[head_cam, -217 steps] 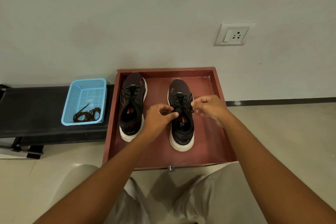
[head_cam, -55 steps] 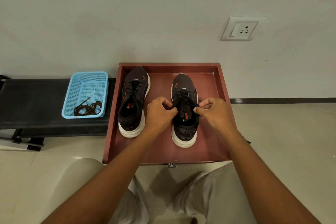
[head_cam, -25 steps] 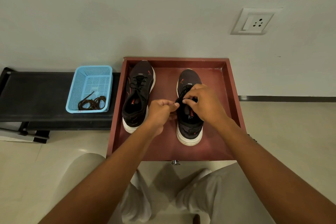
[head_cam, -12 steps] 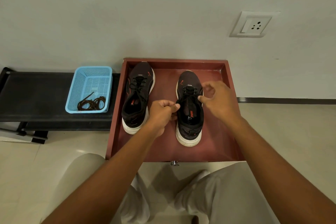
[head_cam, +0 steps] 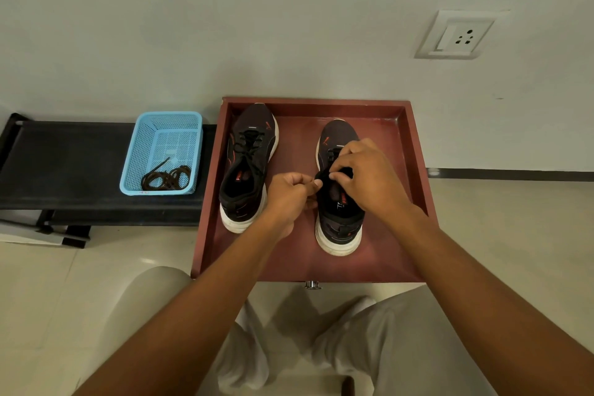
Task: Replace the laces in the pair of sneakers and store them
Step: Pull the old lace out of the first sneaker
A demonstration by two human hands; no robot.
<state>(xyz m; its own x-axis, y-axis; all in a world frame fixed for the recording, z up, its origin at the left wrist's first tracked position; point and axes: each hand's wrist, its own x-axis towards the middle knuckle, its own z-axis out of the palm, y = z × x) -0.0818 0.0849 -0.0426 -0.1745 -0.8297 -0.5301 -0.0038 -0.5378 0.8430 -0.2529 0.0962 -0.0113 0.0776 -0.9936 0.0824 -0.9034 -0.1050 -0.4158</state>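
Two black sneakers with white soles stand toes to the wall in a red-brown drawer [head_cam: 414, 170]. The left sneaker [head_cam: 246, 167] is laced with black laces, loosely tied. Over the tongue of the right sneaker [head_cam: 337, 222], both hands meet. My left hand [head_cam: 289, 194] pinches a black lace end at the shoe's left side. From the right, my right hand [head_cam: 366, 175] covers the eyelets and pinches the lace at the tongue. A bundle of dark brown laces [head_cam: 167, 177] lies in a blue basket [head_cam: 162, 151].
The basket stands on a low black bench [head_cam: 64, 167] left of the drawer. A white wall with a socket plate [head_cam: 458, 34] rises behind. My knees in light trousers [head_cam: 401, 331] are below the drawer's front knob [head_cam: 311, 284], on a tiled floor.
My right hand has moved back left from the shoe's right side and now pinches the lace over the tongue, close to my left hand. My left hand has stayed in place.
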